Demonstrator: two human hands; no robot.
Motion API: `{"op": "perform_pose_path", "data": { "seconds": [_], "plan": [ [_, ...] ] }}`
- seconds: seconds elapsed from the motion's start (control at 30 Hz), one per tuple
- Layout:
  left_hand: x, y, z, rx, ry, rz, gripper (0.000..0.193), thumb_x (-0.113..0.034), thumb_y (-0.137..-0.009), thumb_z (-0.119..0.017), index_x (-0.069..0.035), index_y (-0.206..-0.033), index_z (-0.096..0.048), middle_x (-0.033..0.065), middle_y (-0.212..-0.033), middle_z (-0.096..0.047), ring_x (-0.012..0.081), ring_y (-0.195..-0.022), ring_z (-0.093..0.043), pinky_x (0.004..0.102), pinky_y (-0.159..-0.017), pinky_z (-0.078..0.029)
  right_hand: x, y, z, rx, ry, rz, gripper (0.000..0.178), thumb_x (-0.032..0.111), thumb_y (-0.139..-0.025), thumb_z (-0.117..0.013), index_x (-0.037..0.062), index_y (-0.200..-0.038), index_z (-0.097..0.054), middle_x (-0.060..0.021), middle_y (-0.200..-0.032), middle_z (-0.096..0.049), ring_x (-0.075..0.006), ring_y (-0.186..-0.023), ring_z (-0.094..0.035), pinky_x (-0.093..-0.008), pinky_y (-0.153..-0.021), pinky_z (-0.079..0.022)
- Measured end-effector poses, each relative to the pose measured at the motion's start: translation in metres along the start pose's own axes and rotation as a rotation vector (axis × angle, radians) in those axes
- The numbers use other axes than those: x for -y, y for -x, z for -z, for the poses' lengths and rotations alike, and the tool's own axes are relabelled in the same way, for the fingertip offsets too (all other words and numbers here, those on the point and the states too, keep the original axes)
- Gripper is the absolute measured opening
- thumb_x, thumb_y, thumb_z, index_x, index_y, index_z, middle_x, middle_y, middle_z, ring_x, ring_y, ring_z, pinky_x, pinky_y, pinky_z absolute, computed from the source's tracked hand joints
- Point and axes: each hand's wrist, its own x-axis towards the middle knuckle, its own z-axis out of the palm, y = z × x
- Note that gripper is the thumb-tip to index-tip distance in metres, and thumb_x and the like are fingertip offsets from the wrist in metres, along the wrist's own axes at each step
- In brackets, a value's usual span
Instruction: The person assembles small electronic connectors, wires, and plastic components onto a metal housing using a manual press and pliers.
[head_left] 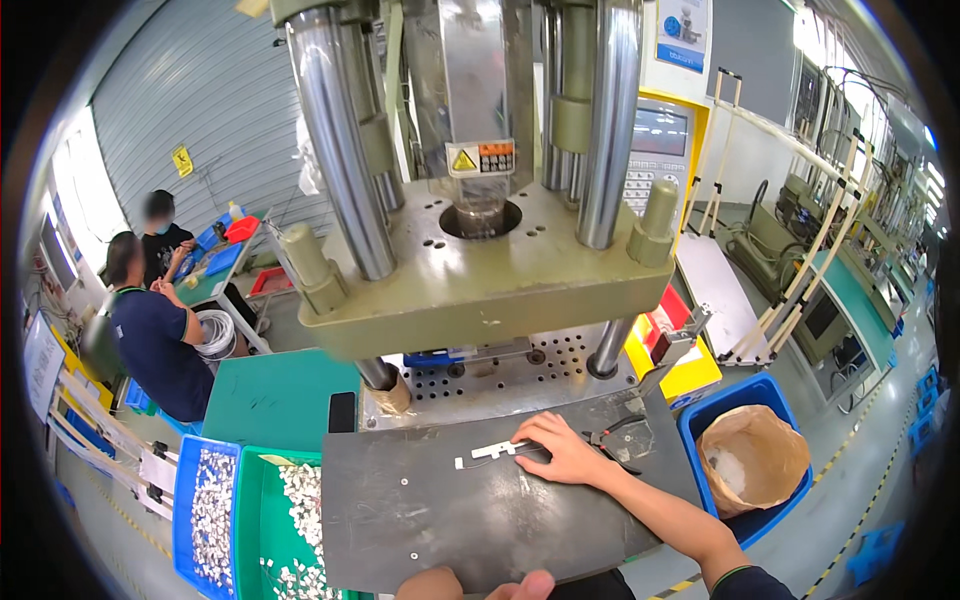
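My right hand (560,450) reaches across the dark metal worktop, thumb and fingers closed round the right end of a small white plastic part (490,451). A thin wire runs from that part toward a smaller white connector (460,463) lying just left of it. Beside the right hand lies a pair of pliers (618,432) with dark handles. At the lower edge my left hand (522,586) shows only in part, cut off by the picture's border. A fingertip points up there, and whatever the other fingers do is hidden.
A large press (480,290) with steel columns stands behind the worktop (420,510). Blue (180,500) and green (245,510) bins of small white parts stand left, near a black phone (342,411). A blue bin (690,425) with a paper bag stands right. Two people sit far left.
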Motion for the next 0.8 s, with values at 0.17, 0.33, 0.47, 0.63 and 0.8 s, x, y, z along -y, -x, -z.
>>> {"op": "perform_pose_path", "data": {
  "seconds": [0.17,0.33,0.47,0.63,0.8],
  "plan": [
    [0.012,-0.002,-0.007,-0.043,-0.059,0.028,0.013,-0.008,-0.088,-0.070,-0.011,-0.084,-0.082,0.0122,-0.086,-0.081,0.0224,-0.061,-0.069,0.0356,-0.059,-0.054,-0.007,0.002,-0.001,-0.021,0.016,0.012,0.029,0.019,-0.089,-0.080,0.0085,-0.113,-0.069,-0.0067,-0.115,-0.066,-0.0276,-0.114,-0.060,-0.0405,-0.103,-0.044],
    [0.009,0.006,-0.010,-0.002,0.073,-0.086,0.013,-0.008,-0.089,-0.070,-0.010,-0.085,-0.082,0.0119,-0.088,-0.080,0.0222,-0.063,-0.069,0.0351,-0.060,-0.055,-0.001,0.001,-0.002,-0.030,0.006,0.025,0.029,0.018,-0.088,-0.081,0.0080,-0.113,-0.069,-0.0076,-0.115,-0.066,-0.0278,-0.113,-0.060,-0.0406,-0.102,-0.044],
    [0.019,0.010,-0.014,0.047,0.216,-0.160,0.013,-0.008,-0.090,-0.070,-0.009,-0.086,-0.082,0.0116,-0.089,-0.080,0.0219,-0.065,-0.070,0.0347,-0.062,-0.055,-0.003,-0.001,-0.004,-0.054,0.001,0.028,0.030,0.017,-0.088,-0.081,0.0073,-0.113,-0.069,-0.0072,-0.114,-0.065,-0.0279,-0.114,-0.059,-0.0406,-0.103,-0.044],
    [0.051,0.014,-0.012,0.087,0.372,-0.253,0.013,-0.008,-0.091,-0.069,-0.009,-0.088,-0.082,0.0113,-0.091,-0.080,0.0217,-0.067,-0.070,0.0341,-0.063,-0.055,0.001,-0.014,0.002,-0.306,0.011,-0.014,0.023,0.005,-0.084,-0.079,0.0046,-0.106,-0.071,-0.0108,-0.111,-0.069,-0.0301,-0.106,-0.066,-0.0400,-0.095,-0.052],
    [0.090,0.018,0.003,0.112,0.503,-0.361,0.013,-0.008,-0.092,-0.069,-0.008,-0.089,-0.082,0.0110,-0.093,-0.080,0.0214,-0.069,-0.071,0.0336,-0.064,-0.056,-0.017,-0.099,0.020,-0.541,0.122,-0.074,0.023,0.007,-0.088,-0.075,0.0023,-0.109,-0.070,-0.0150,-0.112,-0.070,-0.0361,-0.107,-0.066,-0.0435,-0.096,-0.053]
  ]
}}
